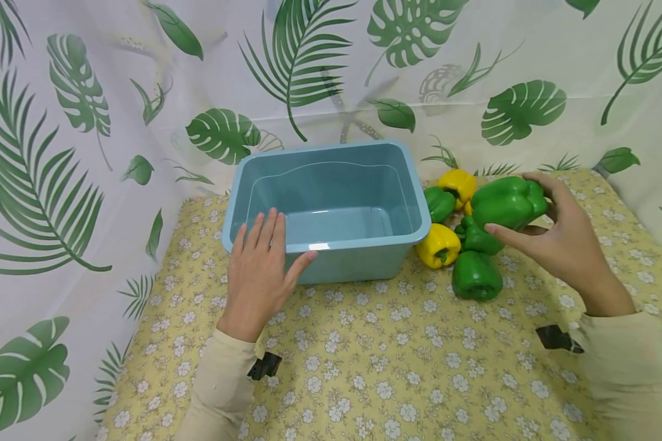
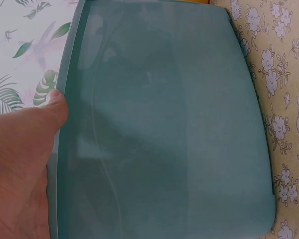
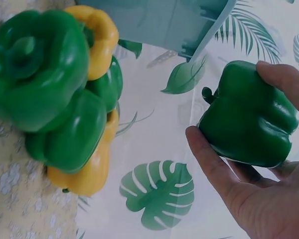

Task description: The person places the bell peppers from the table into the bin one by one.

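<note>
A glossy green bell pepper (image 1: 507, 201) is held in my right hand (image 1: 565, 236), thumb on its near side and fingers around its far end. In the right wrist view that pepper (image 3: 249, 117) hangs above the pile, its short stem pointing away from the palm. My left hand (image 1: 259, 263) rests over the front left rim of a blue-grey plastic tub (image 1: 353, 260), fingers straight and reaching down inside. Seen from the left wrist, the thumb (image 2: 57, 107) lies at the tub's rim. The tub's visible inside holds nothing.
Beside the tub's right wall cluster more bell peppers: a front green one (image 1: 477, 277), a yellow one (image 1: 437, 246), another green one (image 1: 440, 204) and a yellow one (image 1: 456, 184) behind. A flowered cloth (image 1: 364, 367) covers the table. Leaf-printed curtain (image 1: 331, 73) closes off the back and sides.
</note>
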The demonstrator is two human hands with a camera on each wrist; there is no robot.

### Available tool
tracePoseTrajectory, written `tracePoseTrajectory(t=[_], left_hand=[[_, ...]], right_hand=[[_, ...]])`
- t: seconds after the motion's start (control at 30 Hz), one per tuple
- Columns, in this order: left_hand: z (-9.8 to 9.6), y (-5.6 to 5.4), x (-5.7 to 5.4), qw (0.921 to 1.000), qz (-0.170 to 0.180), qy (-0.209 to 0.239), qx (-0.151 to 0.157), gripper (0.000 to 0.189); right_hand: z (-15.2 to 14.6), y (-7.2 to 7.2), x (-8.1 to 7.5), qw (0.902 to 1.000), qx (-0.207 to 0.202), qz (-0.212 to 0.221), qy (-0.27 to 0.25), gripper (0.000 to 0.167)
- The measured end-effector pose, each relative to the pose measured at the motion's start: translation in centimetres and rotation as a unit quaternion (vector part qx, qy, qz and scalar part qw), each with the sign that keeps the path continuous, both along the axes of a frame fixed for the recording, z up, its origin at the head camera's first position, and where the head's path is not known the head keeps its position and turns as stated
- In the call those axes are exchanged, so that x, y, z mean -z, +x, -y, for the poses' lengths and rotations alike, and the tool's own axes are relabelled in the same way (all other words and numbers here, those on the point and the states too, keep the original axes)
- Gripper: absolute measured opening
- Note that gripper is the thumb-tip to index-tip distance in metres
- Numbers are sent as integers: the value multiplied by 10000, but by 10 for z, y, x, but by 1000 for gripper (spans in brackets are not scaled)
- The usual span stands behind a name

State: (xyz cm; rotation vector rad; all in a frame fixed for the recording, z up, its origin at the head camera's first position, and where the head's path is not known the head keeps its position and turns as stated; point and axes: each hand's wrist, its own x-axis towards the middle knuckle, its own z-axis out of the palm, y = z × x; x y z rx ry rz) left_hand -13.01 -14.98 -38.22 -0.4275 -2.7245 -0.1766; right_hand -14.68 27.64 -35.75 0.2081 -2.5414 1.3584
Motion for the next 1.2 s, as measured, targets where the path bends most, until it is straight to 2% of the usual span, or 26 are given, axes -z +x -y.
tracePoseTrajectory(t=[0.33, 1.07, 1.2], left_hand=[[0, 0, -1, 10000, 51, -64, -16, 85], [0, 0, -1, 9998, 140, -112, -65, 85], [1, 0, 0, 9999, 69, -100, -39, 86]], right_hand=[[16, -8, -4, 9982, -172, -447, -356, 88], [50, -18, -19, 9931, -528, -718, -756, 87], [54, -18, -19, 9928, -576, -698, -786, 87]])
